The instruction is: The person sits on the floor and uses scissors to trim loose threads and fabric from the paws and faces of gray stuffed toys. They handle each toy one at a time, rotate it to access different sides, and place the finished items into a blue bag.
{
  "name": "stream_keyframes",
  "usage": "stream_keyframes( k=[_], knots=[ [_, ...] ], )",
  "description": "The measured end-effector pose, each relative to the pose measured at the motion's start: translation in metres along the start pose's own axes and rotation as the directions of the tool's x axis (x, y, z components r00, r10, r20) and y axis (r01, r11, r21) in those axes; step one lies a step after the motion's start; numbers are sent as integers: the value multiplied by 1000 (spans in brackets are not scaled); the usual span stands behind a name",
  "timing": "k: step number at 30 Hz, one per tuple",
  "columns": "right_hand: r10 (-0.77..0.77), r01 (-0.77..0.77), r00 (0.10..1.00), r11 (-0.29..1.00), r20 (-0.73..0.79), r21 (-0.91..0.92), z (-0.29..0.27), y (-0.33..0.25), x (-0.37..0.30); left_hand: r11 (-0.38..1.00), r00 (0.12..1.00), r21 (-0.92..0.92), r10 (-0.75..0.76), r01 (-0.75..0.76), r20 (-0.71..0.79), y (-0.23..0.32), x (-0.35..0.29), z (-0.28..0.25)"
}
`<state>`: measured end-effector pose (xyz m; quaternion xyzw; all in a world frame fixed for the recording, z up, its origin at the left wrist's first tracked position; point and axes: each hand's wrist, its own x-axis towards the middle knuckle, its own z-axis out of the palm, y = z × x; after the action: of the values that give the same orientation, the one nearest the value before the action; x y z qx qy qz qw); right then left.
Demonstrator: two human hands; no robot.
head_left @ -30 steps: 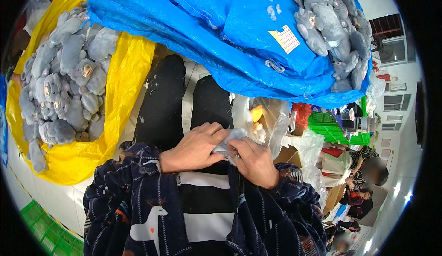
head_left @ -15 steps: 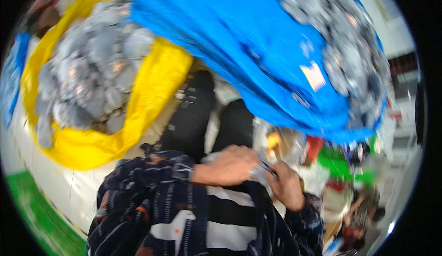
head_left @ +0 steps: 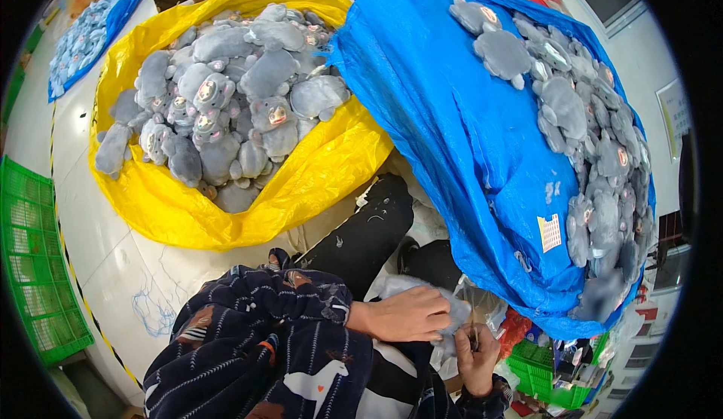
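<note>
Low in front of my body, my left hand point(head_left: 403, 313) is closed over a grey plush toy point(head_left: 456, 310), most of which lies hidden under the hand. Just right of it, my right hand point(head_left: 477, 360) pinches a small, thin, dark metal tool point(head_left: 473, 331), its tip close to the plush; its exact kind is too small to make out. Beyond my knees to the left, a yellow sack point(head_left: 218, 227) lies open, heaped with grey plush toys point(head_left: 215, 95) with pink noses.
On the right, a big blue sack point(head_left: 444, 133) carries more grey plush toys point(head_left: 602, 170) along its far side. Green crates point(head_left: 38, 268) stand at the left edge, another green crate point(head_left: 531, 374) at lower right. Loose blue threads point(head_left: 154, 310) lie on the floor.
The view has swung left, so the sacks and my hands appear farther right and lower. My right hand has come slightly away from the left, with the tool showing between its fingers.
</note>
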<state>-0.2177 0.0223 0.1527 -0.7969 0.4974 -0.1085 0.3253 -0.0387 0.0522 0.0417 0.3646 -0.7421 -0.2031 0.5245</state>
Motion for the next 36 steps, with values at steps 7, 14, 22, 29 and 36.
stream_keyframes(
  k=[7,14,22,29,36],
  knots=[
    [-267,270,963,940,43,-208,31,24,6,954,955,291,-149,71,257,-4,-19,8],
    [-443,462,885,794,145,-395,45,55,1,927,857,16,-353,375,375,-8,-21,5],
    [-430,456,890,844,153,-283,21,48,21,970,950,23,-243,243,196,-7,-12,3],
    [-265,284,956,944,128,-167,28,58,14,982,948,-9,-182,191,261,-14,-16,7],
    [-312,345,931,923,191,-171,19,59,18,989,945,-36,-124,141,303,-18,-14,5]
  ],
)
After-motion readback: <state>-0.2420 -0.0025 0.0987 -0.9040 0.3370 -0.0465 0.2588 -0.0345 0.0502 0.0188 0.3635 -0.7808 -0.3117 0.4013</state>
